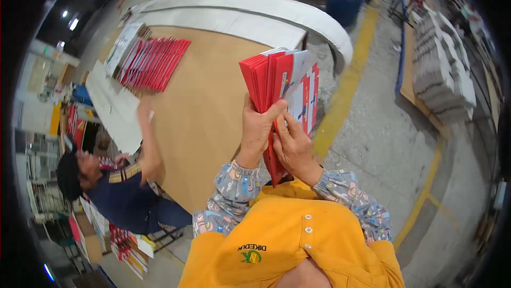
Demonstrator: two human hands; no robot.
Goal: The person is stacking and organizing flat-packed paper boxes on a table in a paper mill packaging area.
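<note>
The room is a big workshop with a grey concrete floor point(383, 144), yellow lines on it, and a wide brown table point(207, 112) in the middle.

The left hand point(255, 128) is closed around a bunch of red and white booklets point(282, 85). Its thumb presses on the front and the fingers wrap behind. The right hand point(293, 147) is partly closed low on the same bunch, with its fingers flat on the red cover near the bottom edge. The booklets stand up in the air in front of the person's chest, above the near edge of the table and not touching it. They spread out like a fan at the top.

I think the fan could slip. The hands only squeeze the bottom part, so loose tops may slide apart and fall to the floor or the table.

Farther off, another row of red booklets point(154, 62) lies spread on the far side of the table. A co-worker's arm point(149, 144) reaches over the table on the left. If that arm bumps the table, the spread row could get messy. Grey stacks point(442, 70) sit well apart on the right.
</note>
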